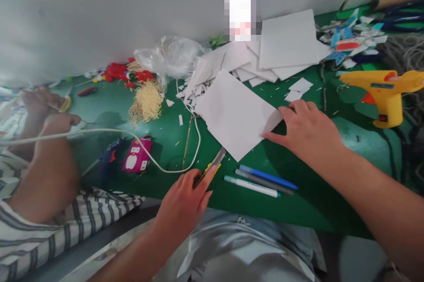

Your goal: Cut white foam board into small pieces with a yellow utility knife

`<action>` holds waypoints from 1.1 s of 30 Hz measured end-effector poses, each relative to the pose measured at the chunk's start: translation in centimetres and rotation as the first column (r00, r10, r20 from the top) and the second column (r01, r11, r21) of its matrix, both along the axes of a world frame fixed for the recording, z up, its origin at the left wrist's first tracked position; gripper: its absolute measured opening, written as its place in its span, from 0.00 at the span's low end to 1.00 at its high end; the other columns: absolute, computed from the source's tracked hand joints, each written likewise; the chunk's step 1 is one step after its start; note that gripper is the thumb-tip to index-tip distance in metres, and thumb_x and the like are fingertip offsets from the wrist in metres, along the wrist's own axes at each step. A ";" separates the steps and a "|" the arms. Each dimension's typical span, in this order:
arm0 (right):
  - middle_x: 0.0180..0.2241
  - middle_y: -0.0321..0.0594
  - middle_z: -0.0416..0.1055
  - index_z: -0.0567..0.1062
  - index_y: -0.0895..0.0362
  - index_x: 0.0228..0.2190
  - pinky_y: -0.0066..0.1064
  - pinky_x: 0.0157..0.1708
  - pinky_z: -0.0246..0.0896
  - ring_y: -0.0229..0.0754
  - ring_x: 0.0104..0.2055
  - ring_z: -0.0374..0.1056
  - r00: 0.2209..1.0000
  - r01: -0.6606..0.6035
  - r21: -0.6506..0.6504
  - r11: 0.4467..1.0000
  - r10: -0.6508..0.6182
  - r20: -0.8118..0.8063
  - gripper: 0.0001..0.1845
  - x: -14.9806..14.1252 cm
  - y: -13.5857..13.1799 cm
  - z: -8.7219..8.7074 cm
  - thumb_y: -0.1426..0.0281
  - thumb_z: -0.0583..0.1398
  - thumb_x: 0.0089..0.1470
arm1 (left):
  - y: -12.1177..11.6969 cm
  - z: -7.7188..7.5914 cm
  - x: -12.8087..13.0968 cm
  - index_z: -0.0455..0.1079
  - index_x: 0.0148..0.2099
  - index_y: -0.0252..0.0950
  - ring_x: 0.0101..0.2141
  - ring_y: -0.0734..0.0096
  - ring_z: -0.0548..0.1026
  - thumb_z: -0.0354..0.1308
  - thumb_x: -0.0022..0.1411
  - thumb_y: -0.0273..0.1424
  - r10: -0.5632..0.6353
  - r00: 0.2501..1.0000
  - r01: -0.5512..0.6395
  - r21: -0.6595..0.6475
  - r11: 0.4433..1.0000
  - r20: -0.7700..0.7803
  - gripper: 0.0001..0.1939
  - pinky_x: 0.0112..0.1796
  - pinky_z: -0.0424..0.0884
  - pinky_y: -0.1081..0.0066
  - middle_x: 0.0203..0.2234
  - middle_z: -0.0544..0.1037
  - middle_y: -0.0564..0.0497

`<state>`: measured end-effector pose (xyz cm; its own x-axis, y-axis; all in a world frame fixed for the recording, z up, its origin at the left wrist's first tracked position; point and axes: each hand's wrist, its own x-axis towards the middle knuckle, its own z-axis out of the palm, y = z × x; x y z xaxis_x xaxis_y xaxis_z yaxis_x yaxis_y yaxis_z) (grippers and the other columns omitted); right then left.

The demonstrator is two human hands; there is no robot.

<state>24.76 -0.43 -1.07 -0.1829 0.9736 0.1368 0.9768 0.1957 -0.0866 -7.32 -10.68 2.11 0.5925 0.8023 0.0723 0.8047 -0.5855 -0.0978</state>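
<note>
Over the green counter point(318, 204), a white board point(236, 116) sits mid-view, its 3 o'clock corner pinched by the right hand point(308, 125).
Flat and thin, the board looks light and fairly stiff, probably dry and smooth rather than slippery, though its corners could dent or snap under a hard squeeze; a light grip on opposite edges, with fingertips well away from any blade, should suit it best. The right hand has thumb and fingers closed on that corner; at the board's 7 o'clock, the left hand point(183, 198) is wrapped around a cutter knife point(217, 158), blade pointing up towards the lower edge, though whether it touches is unclear. Smallest, three pens point(265, 182) lie together at 5 o'clock.
</note>
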 end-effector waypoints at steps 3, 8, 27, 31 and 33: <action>0.49 0.58 0.74 0.78 0.59 0.44 0.50 0.47 0.68 0.59 0.49 0.69 0.986 0.047 -0.024 0.999 -0.051 -0.157 0.29 -0.5 0.3 0.0 0.47 0.67 0.54 | 0.3 -0.3 -0.2 0.70 0.63 0.34 0.39 0.62 0.82 0.47 0.77 0.31 -0.044 0.997 0.045 -0.007 0.999 0.058 0.19 0.38 0.82 0.67 0.41 0.78 0.43; 0.37 0.43 0.76 0.75 0.53 0.41 0.47 0.40 0.71 0.51 0.39 0.72 0.721 0.227 -0.255 0.940 -0.338 -0.604 0.23 -1.3 1.1 0.7 0.57 0.71 0.45 | 2.2 -1.2 -1.0 0.69 0.64 0.37 0.45 0.61 0.81 0.53 0.75 0.33 0.003 0.971 0.025 -0.116 0.993 0.240 0.19 0.46 0.81 0.66 0.47 0.80 0.43; 0.34 0.32 0.78 0.77 0.47 0.32 0.44 0.49 0.75 0.43 0.38 0.74 -0.197 -0.189 -0.264 0.946 -0.300 -0.933 0.15 -0.3 1.4 2.7 0.63 0.73 0.41 | 14.0 0.2 4.0 0.72 0.24 0.39 0.21 0.65 0.75 0.62 0.55 0.65 0.768 0.276 0.100 -0.812 0.575 0.578 0.32 0.21 0.70 0.71 0.17 0.76 0.49; 0.41 0.36 0.81 0.76 0.46 0.38 0.45 0.49 0.74 0.46 0.43 0.76 -0.144 -0.159 -0.266 0.951 -0.289 -0.947 0.16 0.1 1.5 2.8 0.60 0.69 0.45 | 14.3 0.4 5.3 0.77 0.38 0.36 0.33 0.56 0.84 0.69 0.53 0.51 0.885 0.020 0.304 -0.846 0.438 0.466 0.22 0.29 0.80 0.66 0.30 0.83 0.44; 0.44 0.39 0.81 0.75 0.47 0.39 0.48 0.52 0.73 0.49 0.47 0.77 -0.077 -0.149 -0.258 0.955 -0.271 -0.959 0.14 0.2 1.5 2.8 0.57 0.64 0.50 | 14.1 1.0 5.7 0.78 0.40 0.35 0.34 0.57 0.84 0.70 0.52 0.42 0.891 -0.052 0.344 -0.829 0.440 0.451 0.18 0.30 0.81 0.67 0.32 0.84 0.44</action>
